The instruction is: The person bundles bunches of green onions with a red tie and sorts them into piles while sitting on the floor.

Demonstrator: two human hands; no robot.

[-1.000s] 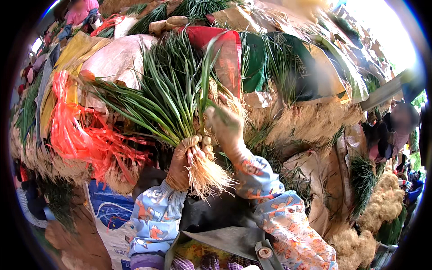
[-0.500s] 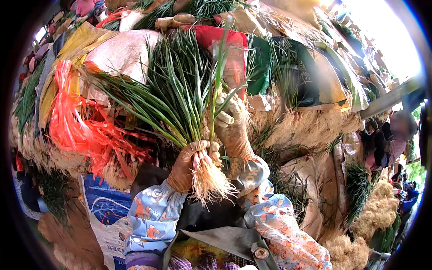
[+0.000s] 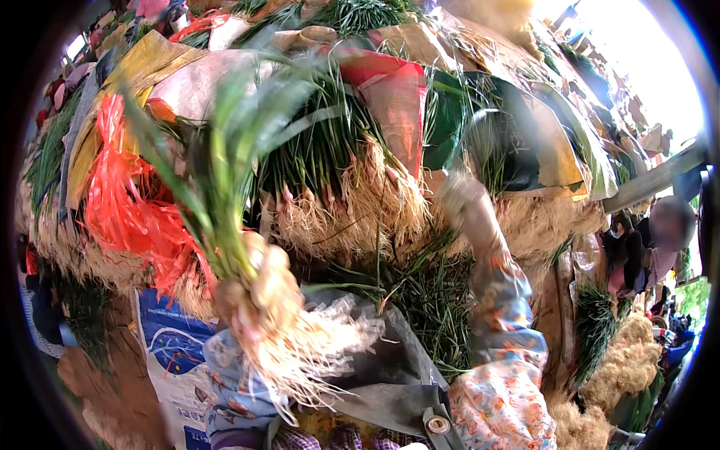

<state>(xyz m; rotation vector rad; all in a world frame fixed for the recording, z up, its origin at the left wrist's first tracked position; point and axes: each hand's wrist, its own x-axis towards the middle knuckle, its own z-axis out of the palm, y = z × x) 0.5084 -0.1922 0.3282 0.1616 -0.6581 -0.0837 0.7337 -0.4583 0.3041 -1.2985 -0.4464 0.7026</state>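
While red strips are hanging behind, left hand is clenching onion bunch, roots partly hiding sleeve; bunch sitting farther left than earlier, right hand farther right, fingers too blurred to tell.

Open air parts the bunch from the right hand; piled greens block beyond.

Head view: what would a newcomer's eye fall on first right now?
Probably the bunch of green stalks in the left hand, left of centre, its pale roots fanning out toward the lower middle. Next, the bright orange-red plastic strips hanging at the left and the red sheet at upper centre. The right hand, right of centre, is too blurred to read its fingers.
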